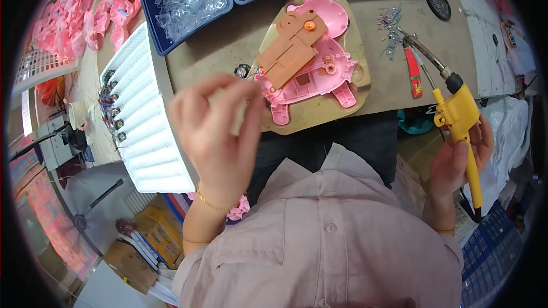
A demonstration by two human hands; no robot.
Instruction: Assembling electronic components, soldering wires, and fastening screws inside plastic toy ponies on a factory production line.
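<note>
A pink plastic toy shell [325, 80] lies on a tan board [357, 88], with a brown plate [291, 60] covering part of it and an orange round piece [309, 25] near the plate's top. At the shell's left edge, by some thin wires, my left hand [214, 131] is blurred. Its thumb and fingers look pinched together; what they hold, if anything, is too smeared to make out. Just beyond its fingertips sits a small round metal part [242, 71]. My right hand [448, 165] grips a yellow soldering gun [459, 114], its tip pointing up-left toward a pile of small leaded components [390, 25].
Dark blue bins [162, 34] of clear plastic pieces line the back. A white ridged tray [151, 131] with wired round parts stands at left, below heaped pink parts [68, 11]. A red cutter knife [413, 74] and a black oval object [438, 0] lie on the right.
</note>
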